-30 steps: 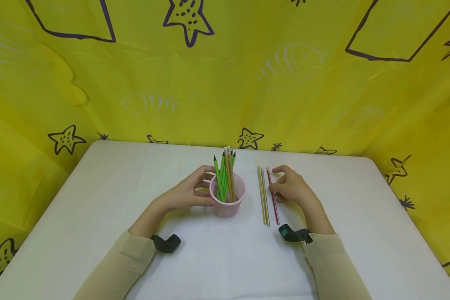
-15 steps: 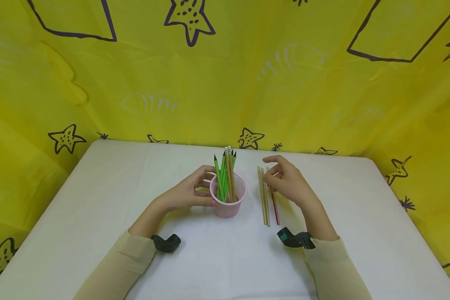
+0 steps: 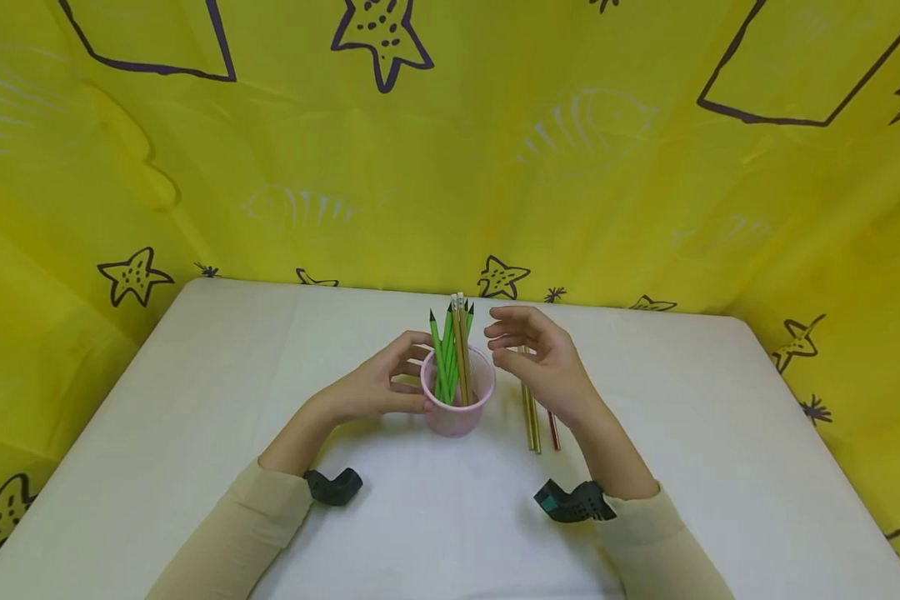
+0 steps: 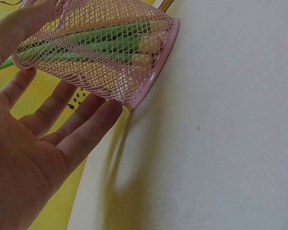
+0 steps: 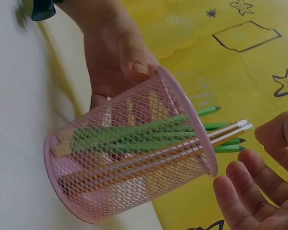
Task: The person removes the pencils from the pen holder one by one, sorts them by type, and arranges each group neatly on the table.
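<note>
A pink mesh pencil cup (image 3: pixel 452 423) stands upright on the white table. Inside it are several green pencils (image 5: pixel 134 139), dark tips up, and gold pencils (image 5: pixel 144 165) with white eraser ends up. My left hand (image 3: pixel 378 385) holds the cup from its left side, thumb at the near side and fingers spread round the far side. Close to the cup's right side is my right hand (image 3: pixel 543 360), fingers loosely bent and holding nothing. Beneath that hand two gold pencils (image 3: pixel 531 423) and a red pencil (image 3: pixel 554 432) lie on the table, their far parts partly hidden by it.
The white-covered table (image 3: pixel 435 533) meets a yellow curtain (image 3: pixel 450 167) printed with stars and fish at its back edge. Dark wrist cameras sit on both wrists, the left camera (image 3: pixel 334 487) and the right camera (image 3: pixel 573 502) low over the cloth.
My right hand has left the red pencil and moved left over the gold pencils toward the cup, its fingers opening. The left hand and the cup have stayed in place.
</note>
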### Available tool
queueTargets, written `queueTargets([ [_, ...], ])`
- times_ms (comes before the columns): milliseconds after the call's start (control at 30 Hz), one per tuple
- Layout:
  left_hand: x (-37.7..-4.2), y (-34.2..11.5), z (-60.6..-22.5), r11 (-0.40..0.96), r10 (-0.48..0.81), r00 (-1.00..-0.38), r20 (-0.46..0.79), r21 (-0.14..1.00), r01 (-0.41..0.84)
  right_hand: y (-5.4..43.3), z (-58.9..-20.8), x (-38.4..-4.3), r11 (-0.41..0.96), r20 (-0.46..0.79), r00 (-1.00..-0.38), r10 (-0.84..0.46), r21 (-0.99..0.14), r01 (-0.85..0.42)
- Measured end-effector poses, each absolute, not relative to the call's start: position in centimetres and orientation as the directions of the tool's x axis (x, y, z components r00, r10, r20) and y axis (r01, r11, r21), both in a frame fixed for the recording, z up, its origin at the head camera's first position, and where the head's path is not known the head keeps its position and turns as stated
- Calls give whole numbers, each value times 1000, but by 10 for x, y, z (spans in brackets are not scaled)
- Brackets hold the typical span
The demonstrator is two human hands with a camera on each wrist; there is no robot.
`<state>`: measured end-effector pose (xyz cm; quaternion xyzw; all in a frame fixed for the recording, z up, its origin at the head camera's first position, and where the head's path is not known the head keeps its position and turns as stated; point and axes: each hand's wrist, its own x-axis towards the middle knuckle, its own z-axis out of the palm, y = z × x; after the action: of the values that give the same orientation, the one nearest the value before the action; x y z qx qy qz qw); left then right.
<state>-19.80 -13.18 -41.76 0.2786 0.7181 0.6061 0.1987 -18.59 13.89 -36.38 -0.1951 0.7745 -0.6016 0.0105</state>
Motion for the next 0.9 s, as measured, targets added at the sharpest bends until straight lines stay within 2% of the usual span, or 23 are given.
queueTargets([
  [300,-198,-132,-418,129,635,-772,39,980,155,122,-378,-184,334,295,-929,-224,-872,-358],
  [500,-197,-132,-416,129,638,-769,38,979,155,118,-386,-185,302,212,-944,-251,-910,-284],
  [900,-197,-132,-415,137,646,-763,34,978,160,111,-391,-183,323,117,-948,-295,-922,-214],
])
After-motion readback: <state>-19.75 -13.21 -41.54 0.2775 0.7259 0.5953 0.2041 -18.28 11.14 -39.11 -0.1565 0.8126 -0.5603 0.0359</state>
